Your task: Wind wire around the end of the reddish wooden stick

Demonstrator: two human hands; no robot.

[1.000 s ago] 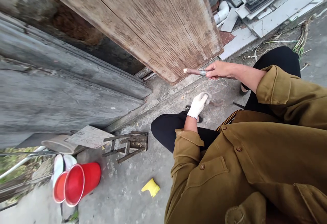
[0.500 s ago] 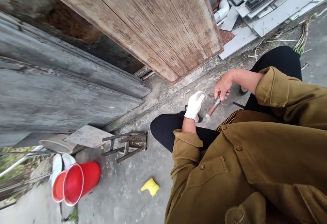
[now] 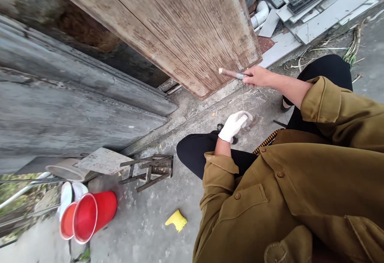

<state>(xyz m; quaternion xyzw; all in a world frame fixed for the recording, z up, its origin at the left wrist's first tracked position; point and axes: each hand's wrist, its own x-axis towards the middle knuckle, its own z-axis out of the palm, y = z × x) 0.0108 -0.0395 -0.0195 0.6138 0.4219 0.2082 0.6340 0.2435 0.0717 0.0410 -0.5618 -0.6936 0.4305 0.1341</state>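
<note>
My right hand [image 3: 257,76], bare, grips a short brown wooden stick [image 3: 229,72] with a pale end, held up in front of the door's lower corner. Silvery wire [image 3: 240,76] is wound round the stick close to my fingers. From there a thin strand [image 3: 243,97] runs down to my left hand [image 3: 234,125], which wears a white glove and is closed on it. Just beyond the gloved fingers is a blurred brownish thing [image 3: 254,122]; I cannot make out what it is or whether the hand holds it.
A weathered wooden door [image 3: 192,35] leans ahead of me. White tile pieces [image 3: 280,49] and a white pipe [image 3: 261,14] lie at upper right. Toward the left stand a small wooden stool [image 3: 150,171] and a red bucket [image 3: 105,211]. Something yellow [image 3: 177,219] lies on the concrete.
My right hand has moved up and away from the left, and the stick has swung to point left. The strand between the hands is now longer. My left hand has shifted slightly right.
</note>
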